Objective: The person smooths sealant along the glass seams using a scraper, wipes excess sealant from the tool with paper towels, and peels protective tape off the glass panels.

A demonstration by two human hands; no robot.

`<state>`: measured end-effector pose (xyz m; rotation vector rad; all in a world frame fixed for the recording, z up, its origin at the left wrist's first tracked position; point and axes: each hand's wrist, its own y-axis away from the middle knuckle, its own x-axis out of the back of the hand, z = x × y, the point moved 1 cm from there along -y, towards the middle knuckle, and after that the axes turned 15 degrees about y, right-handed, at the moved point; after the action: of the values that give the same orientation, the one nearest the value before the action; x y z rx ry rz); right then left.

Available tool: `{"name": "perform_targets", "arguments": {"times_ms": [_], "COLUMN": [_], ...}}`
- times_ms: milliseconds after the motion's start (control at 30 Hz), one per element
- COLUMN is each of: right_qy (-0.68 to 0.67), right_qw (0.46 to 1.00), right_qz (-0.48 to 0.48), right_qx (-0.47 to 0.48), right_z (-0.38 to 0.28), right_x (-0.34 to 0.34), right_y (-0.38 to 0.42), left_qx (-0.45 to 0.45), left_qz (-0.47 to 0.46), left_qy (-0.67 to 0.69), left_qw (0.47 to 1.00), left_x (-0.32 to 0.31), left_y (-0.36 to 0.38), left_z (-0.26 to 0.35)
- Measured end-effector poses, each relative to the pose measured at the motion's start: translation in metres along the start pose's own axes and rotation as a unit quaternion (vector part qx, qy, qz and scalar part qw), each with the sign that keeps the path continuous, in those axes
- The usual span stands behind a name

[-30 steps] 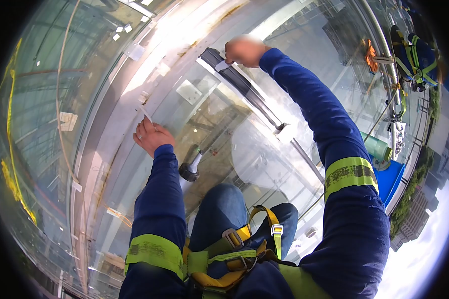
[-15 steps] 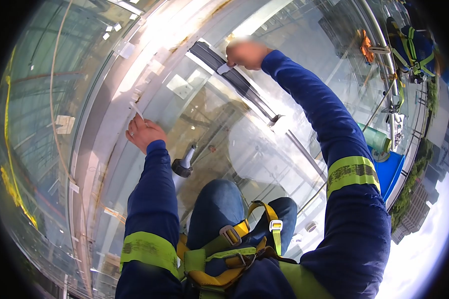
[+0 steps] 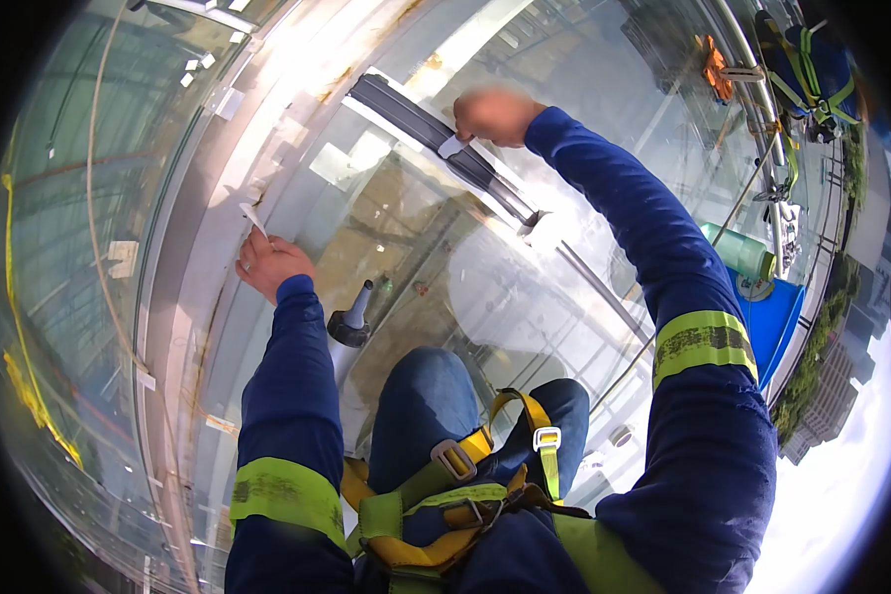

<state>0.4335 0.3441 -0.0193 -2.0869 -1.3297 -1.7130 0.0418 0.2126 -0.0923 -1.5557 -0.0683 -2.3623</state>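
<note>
My left hand (image 3: 273, 265) is closed round a thin white strip (image 3: 253, 217) that sticks up past its fingers, over the pale frame edge on the left. My right hand (image 3: 498, 116), partly blurred, pinches a small whitish flat piece (image 3: 452, 148) against the dark grey strip (image 3: 398, 109) that runs along the joint in the glass. A black and grey nozzle-like tool (image 3: 350, 319) rests on the glass between my left forearm and my knee.
A green bottle (image 3: 742, 251) and a blue container (image 3: 770, 322) are at the right beside a metal rail (image 3: 759, 94). An orange cloth (image 3: 716, 69) hangs there, near a person in a harness (image 3: 812, 74). Yellow rope (image 3: 30, 384) lies at far left.
The view has shifted slightly, so the dark strip and tool appear further left. My left hand appears a little further left and up; my right hand remains at the dark strip.
</note>
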Motion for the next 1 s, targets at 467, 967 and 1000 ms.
{"name": "perform_targets", "arguments": {"times_ms": [467,967,1000], "right_qy": [0.003,0.045,0.055], "right_qw": [1.0,0.998,0.998], "right_qz": [-0.005,-0.044,-0.043], "right_qx": [-0.003,0.0,0.006], "right_z": [-0.007,-0.011,-0.01], "right_x": [-0.019,-0.038,-0.041], "right_y": [0.051,0.098,0.101], "left_qx": [-0.004,0.012,0.016], "left_qz": [0.002,-0.018,-0.02], "left_qy": [-0.007,-0.016,-0.011], "left_qw": [1.0,1.0,1.0], "left_x": [0.0,0.0,0.0], "left_y": [0.0,0.0,0.0], "left_z": [0.0,0.0,0.0]}}
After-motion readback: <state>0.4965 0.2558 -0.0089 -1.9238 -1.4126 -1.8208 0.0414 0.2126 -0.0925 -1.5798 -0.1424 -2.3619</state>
